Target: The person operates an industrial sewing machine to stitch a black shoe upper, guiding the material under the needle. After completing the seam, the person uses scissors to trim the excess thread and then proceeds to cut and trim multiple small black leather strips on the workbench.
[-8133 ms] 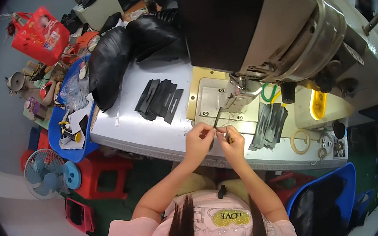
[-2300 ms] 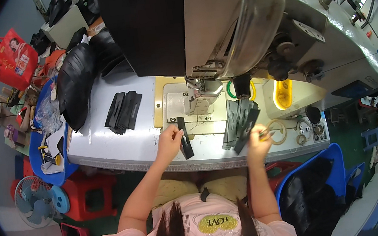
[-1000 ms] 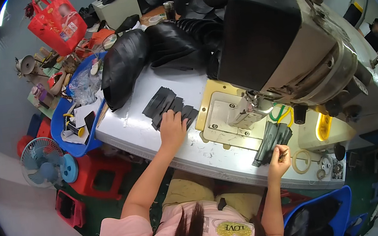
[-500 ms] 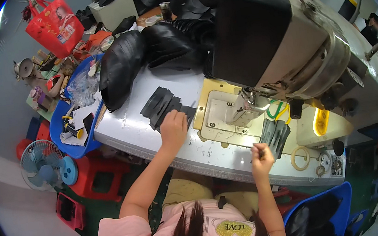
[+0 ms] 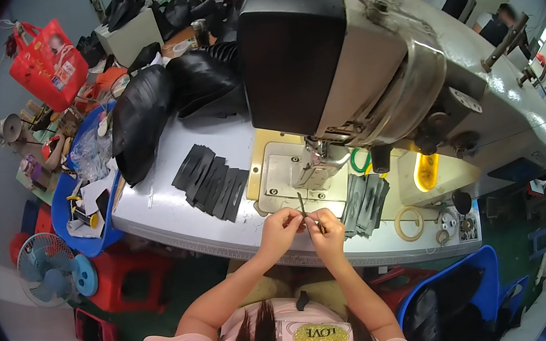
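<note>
In front of the sewing machine, my two hands meet just above the table's near edge. My left hand is closed in a pinch on a thin dark strip-like piece, seen nearly edge-on. The fingers of my right hand close on the same piece from the other side. Something small and dark shows in the right palm, too hidden to name. Left of the machine's bed plate lies a fanned row of flat black pieces. Similar dark pieces are stacked to its right.
Large black leather-like pieces are heaped at the back left of the table. Green-handled scissors and a tan ring lie at right. A blue tub stands at left, near a fan; another blue tub is at lower right.
My left hand has left the row of black pieces and come right, toward me. My right hand has moved left to meet it at the thin piece. The whole view has shifted.
</note>
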`<action>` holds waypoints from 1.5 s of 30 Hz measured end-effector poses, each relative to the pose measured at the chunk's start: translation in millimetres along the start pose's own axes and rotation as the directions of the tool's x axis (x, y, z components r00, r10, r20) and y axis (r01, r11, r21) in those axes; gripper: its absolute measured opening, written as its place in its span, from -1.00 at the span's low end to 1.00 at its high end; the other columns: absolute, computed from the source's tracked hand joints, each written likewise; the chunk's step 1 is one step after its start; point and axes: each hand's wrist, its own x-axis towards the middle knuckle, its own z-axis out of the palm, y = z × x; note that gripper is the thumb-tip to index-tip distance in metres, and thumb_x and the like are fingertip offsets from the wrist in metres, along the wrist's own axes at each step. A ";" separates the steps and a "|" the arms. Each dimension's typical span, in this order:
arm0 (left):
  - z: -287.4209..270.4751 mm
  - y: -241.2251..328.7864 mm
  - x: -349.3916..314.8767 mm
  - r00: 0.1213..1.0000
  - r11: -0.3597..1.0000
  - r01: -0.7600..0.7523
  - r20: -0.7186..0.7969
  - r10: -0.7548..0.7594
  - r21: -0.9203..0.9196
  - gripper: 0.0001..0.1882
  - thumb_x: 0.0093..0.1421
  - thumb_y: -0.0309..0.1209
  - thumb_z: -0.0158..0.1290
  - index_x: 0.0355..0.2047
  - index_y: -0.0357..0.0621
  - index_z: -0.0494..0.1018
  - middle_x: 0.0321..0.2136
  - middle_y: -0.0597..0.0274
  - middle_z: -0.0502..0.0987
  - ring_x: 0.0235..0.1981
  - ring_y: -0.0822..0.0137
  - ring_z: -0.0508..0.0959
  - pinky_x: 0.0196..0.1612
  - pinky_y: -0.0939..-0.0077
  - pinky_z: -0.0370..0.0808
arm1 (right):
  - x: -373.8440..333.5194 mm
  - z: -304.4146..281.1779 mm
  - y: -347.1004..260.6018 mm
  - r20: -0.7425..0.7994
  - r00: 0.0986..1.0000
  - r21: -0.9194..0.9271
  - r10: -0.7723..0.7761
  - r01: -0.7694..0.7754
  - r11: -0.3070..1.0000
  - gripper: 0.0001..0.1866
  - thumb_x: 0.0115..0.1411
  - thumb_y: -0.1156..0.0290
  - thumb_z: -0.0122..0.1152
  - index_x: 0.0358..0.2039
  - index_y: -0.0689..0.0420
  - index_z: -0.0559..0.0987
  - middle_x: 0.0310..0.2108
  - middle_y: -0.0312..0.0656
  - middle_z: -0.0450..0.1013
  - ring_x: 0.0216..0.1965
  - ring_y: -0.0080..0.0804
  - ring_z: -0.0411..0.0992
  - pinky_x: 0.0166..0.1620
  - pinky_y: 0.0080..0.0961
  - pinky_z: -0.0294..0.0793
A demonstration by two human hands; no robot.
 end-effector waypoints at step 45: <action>9.9 3.8 3.2 0.983 0.987 0.034 0.171 -0.062 0.158 -0.94 0.04 -0.64 -0.02 -0.55 -0.30 0.34 -0.65 0.27 0.45 -0.62 0.54 0.45 -0.55 0.68 0.38 | -11.4 -8.3 16.3 0.021 0.999 -0.032 -0.039 0.039 0.999 -0.90 -0.09 0.70 0.11 -0.59 0.28 0.39 -0.61 -0.18 0.32 -0.63 -0.44 0.25 -0.54 -0.56 0.24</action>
